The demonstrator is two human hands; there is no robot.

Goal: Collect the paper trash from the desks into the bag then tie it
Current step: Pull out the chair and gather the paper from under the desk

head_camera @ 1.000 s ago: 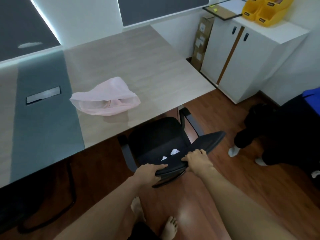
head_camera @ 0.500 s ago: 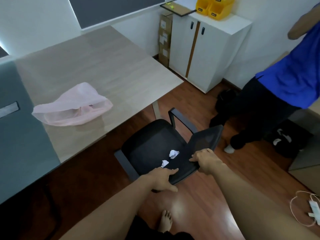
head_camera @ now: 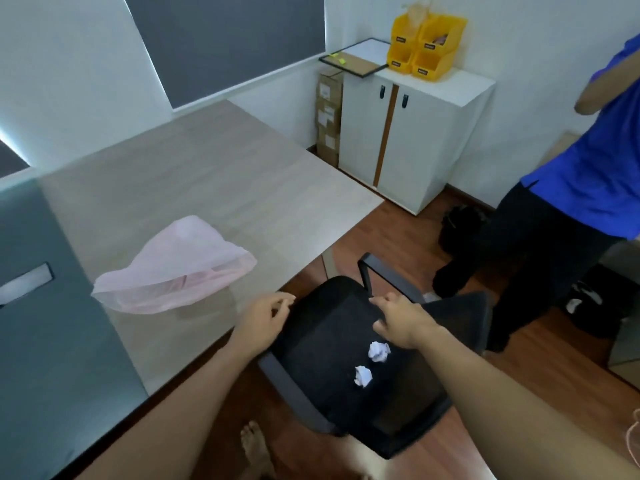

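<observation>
Wood-grain desk (head_camera: pixel 214 188) fills the upper left, and a black office chair (head_camera: pixel 332 341) stands at its near edge. Two crumpled paper balls (head_camera: pixel 379 351) (head_camera: pixel 363 375) lie side by side on the chair seat. A pink plastic bag (head_camera: pixel 176 268) lies slack on the desk, left of the chair. The left hand (head_camera: pixel 265 318) hovers over the seat's left edge, fingers loosely curled, holding nothing. The right hand (head_camera: pixel 403 320) hangs just beyond the paper balls, fingers relaxed and empty. A second person (head_camera: pixel 571 188) stands right of the chair.
</observation>
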